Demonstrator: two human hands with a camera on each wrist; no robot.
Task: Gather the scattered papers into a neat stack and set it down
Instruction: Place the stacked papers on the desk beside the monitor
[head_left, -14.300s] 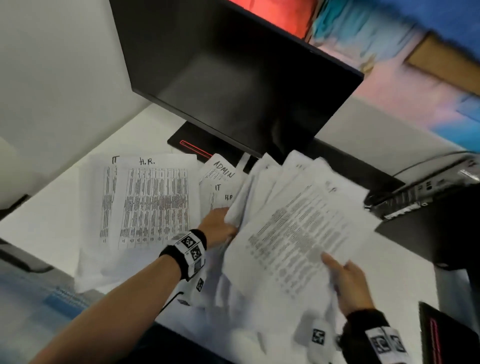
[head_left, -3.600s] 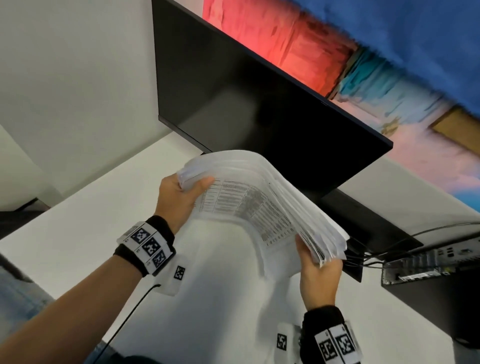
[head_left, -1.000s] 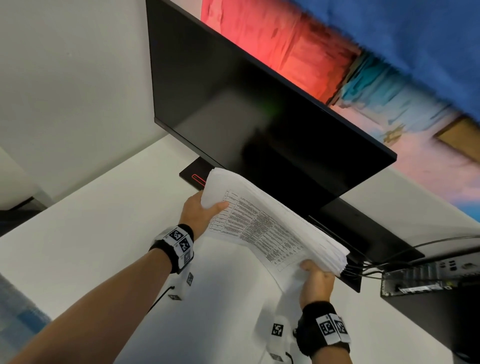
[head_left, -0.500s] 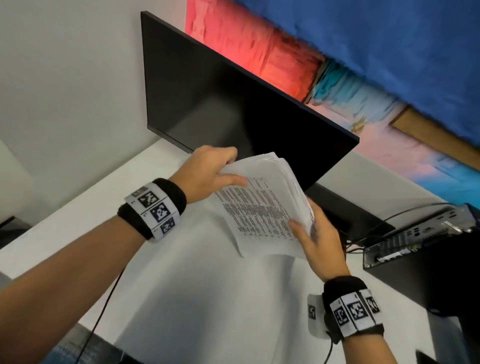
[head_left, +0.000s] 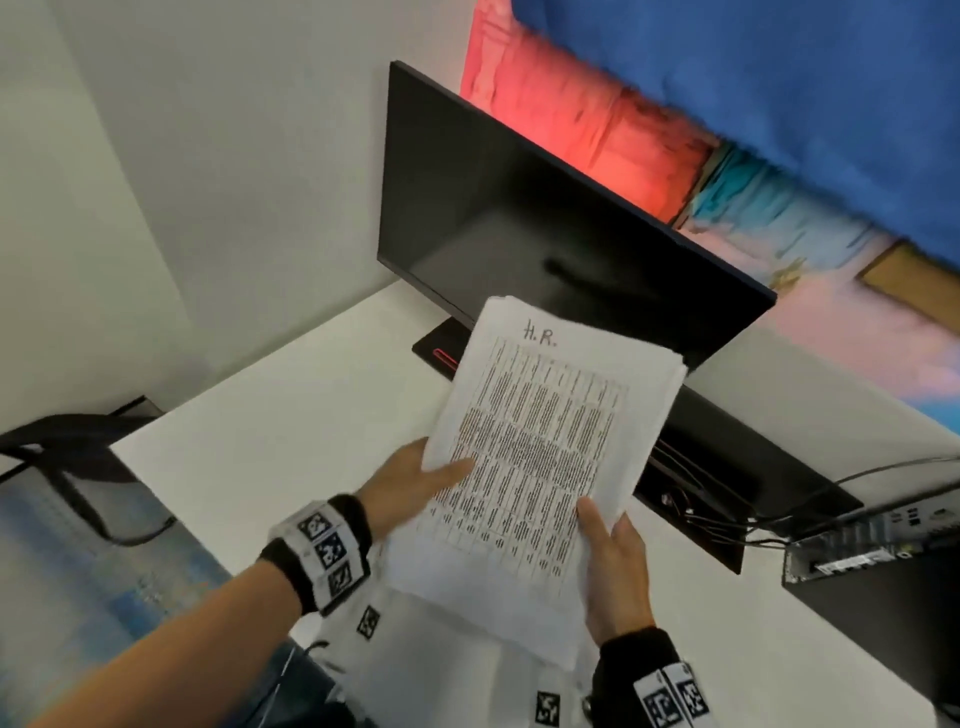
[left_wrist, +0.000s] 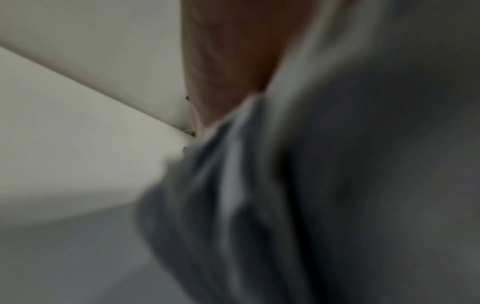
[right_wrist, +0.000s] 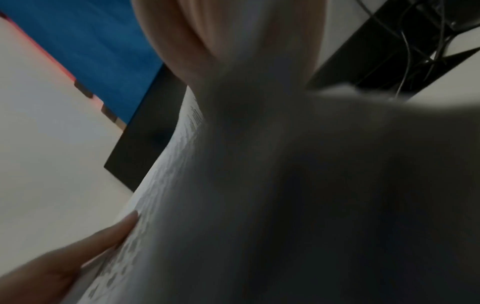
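- Paper stack (head_left: 540, 447): held tilted above the desk (head_left: 291, 436), before the monitor (head_left: 519, 249).
- Left hand (head_left: 410, 486): pinches its left edge.
- Right hand (head_left: 615, 571): pinches its near right corner.

The left wrist view is a blur: only a smear of the left hand (left_wrist: 228, 61) at 12 o'clock and grey folds below. In the right wrist view the stack of papers (right_wrist: 311, 205) fills the frame from 3 to 6 o'clock, dark and unfocused, its print unreadable. The stack hides both hands' fingers underneath in the head view.
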